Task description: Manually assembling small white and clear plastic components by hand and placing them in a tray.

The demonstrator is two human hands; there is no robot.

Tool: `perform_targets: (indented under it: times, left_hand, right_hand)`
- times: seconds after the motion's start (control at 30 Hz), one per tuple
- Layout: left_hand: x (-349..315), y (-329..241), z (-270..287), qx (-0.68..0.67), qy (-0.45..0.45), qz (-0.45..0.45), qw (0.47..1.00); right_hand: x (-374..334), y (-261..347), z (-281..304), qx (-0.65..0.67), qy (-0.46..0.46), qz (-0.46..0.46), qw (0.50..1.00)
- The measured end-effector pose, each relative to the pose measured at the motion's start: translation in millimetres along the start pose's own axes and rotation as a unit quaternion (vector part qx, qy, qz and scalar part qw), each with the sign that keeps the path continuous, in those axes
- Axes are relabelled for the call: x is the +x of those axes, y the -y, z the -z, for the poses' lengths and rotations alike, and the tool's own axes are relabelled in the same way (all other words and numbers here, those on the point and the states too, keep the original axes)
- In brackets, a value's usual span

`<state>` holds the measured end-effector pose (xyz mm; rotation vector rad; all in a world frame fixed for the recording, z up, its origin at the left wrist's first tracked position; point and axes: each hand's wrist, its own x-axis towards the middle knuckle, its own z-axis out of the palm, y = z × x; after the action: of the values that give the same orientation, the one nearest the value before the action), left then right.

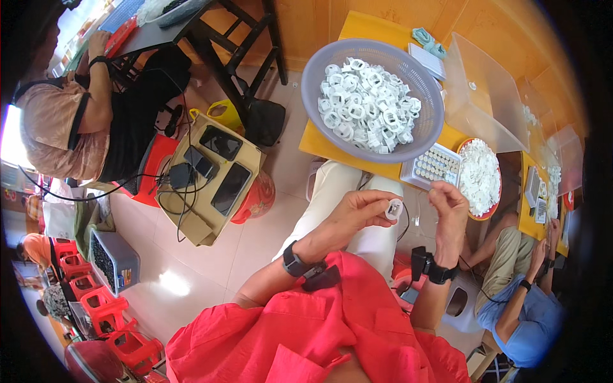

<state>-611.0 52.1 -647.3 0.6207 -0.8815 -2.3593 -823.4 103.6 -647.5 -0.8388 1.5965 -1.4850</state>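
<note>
Between the thumb and fingers of my left hand is a small white plastic ring-shaped part, held above my lap. My right hand is raised just to the right of it, thumb and fingertips pinched together. Whatever those fingertips hold, if anything, is too small to make out. Just beyond my right hand lies a white tray with rows of small round pale pieces. Farther off, a grey-purple plastic basket is heaped with similar white plastic parts.
The basket stands on a yellow table. A red-rimmed bowl of small white pieces and a clear plastic bin are at the right. On the left, a cardboard box carries phones and cables. Co-workers sit on both sides.
</note>
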Motion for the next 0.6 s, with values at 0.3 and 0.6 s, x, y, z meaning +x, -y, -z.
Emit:
perform_targets:
  times: [0.3,0.6]
  left_hand:
    - [-3,-2,-4,0.022,-0.017,0.004,1.0]
    - [-1,-3,-1,0.018,-0.005,0.005,1.0]
  right_hand:
    - [-35,17,-25,0.09,0.09,-0.021,0.992]
    - [-54,34,-52,-0.15,0.002,0.178,0.973]
